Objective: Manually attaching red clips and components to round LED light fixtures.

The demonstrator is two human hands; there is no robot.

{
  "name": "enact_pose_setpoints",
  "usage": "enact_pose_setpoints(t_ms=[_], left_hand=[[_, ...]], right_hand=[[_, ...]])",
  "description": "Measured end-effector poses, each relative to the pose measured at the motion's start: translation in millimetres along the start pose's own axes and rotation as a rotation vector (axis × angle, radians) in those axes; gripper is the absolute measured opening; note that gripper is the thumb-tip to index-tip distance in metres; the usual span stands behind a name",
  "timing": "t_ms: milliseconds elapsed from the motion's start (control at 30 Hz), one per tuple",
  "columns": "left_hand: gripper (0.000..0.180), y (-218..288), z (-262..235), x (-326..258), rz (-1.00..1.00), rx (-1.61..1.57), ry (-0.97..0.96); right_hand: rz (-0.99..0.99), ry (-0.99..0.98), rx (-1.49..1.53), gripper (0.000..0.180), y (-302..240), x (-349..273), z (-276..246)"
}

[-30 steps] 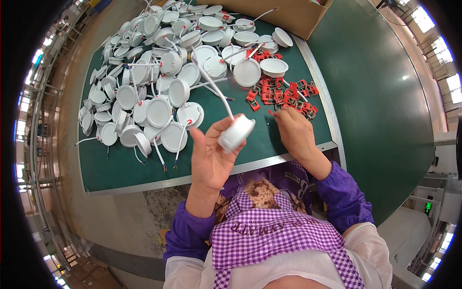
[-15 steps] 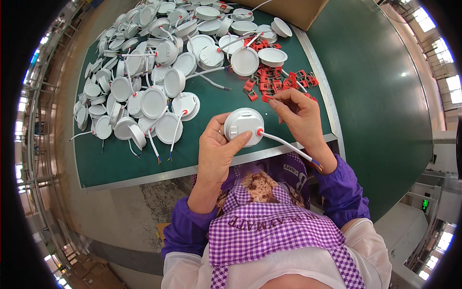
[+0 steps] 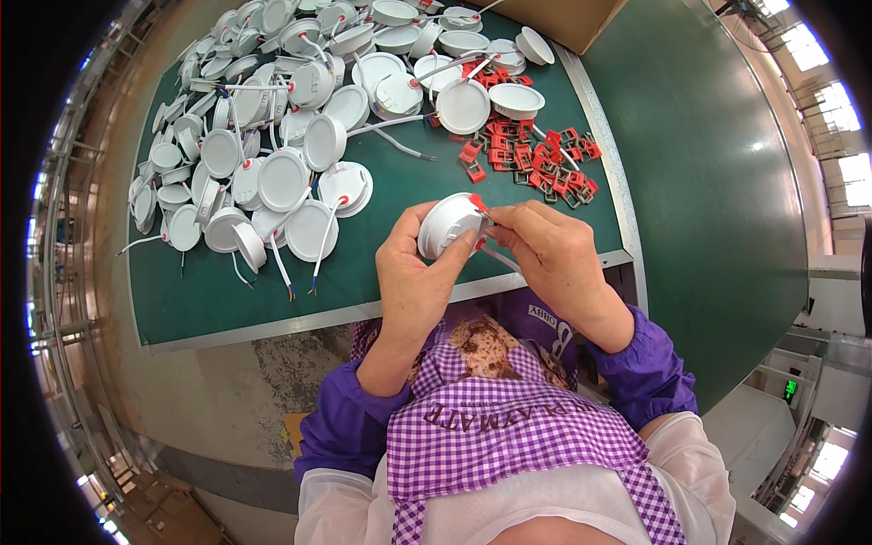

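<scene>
You are fitting a red spring clip point(image 3: 479, 203) onto the white round lamp housing point(image 3: 447, 224). Your left hand point(image 3: 413, 272) grips the housing above the counter point(image 3: 381, 182) edge; your right hand point(image 3: 549, 250) pinches the clip against its rim. Next, press it home squarely. More red clips point(image 3: 536, 159) lie beyond.

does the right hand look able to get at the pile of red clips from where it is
Probably yes: the pile of red clips lies uncovered on the green table just beyond the right hand, though its fingers are busy at the round white lamp.
</scene>
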State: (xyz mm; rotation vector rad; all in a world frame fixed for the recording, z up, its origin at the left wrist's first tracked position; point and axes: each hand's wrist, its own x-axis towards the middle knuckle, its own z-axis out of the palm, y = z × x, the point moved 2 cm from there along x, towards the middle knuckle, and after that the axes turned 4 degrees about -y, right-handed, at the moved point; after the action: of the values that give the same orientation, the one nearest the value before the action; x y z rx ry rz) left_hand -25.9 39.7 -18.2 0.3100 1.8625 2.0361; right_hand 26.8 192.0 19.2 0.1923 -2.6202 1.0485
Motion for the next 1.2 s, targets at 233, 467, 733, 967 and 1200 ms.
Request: enact_pose_setpoints(t_ms=[233, 467, 733, 967, 1200], left_hand=[[0.029, 1.5, 0.5, 0.1, 0.124, 0.215, 0.01], [0.028, 4.0, -0.7, 1.6, 0.145, 0.344, -0.02], [0.026, -8.7, 5.0, 1.1, 0.107, 0.058, 0.075], [0.027, -4.3, 5.9, -0.7, 0.164, 0.263, 0.055], [0.026, -0.1, 6.3, 1.0, 0.304, 0.452, 0.056]], right_hand=[[-0.018, 0.047, -0.066, 0.02, -0.2, -3.0, 7.1], [0.009, 0.148, 0.018, 0.022, 1.6, -7.4, 14.8], [0.017, 0.172, 0.001, 0.022, 1.6, -8.4, 19.0], [0.059, 0.131, -0.017, 0.02, 2.3, -10.5, 20.4], [0.099, 0.246, 0.113, 0.017, 7.5, -14.0, 32.4]])
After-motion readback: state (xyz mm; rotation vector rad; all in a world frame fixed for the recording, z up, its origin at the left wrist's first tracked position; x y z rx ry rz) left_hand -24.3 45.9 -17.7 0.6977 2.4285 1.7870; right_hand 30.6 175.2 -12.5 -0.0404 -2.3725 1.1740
